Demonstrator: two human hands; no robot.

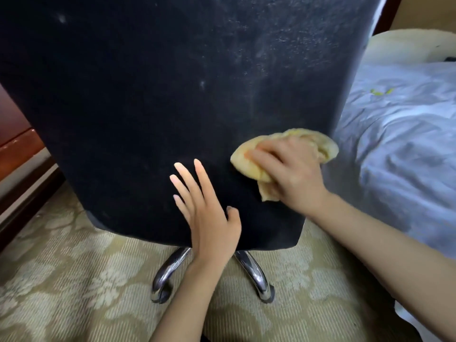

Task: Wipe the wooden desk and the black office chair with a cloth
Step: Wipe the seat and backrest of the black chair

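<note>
Against the back of the black office chair (148, 107), low and toward its right edge, a bunched yellow cloth (249, 166) is pressed by the right hand (293, 174), whose fingers are curled over the cloth and grip it. Pale dusty streaks are seen on the upper right of the backrest. Just left of the cloth, the left hand (209, 213) is laid flat on the lower backrest, fingers straight and spread, nothing held. Below the backrest, chrome base legs (254, 272) with castors are seen on a patterned beige carpet (61, 280). At far left, a reddish wooden desk (17, 149) edge is partly visible. At right, a bed with a rumpled pale blue cover (407, 149) is noted.
</note>
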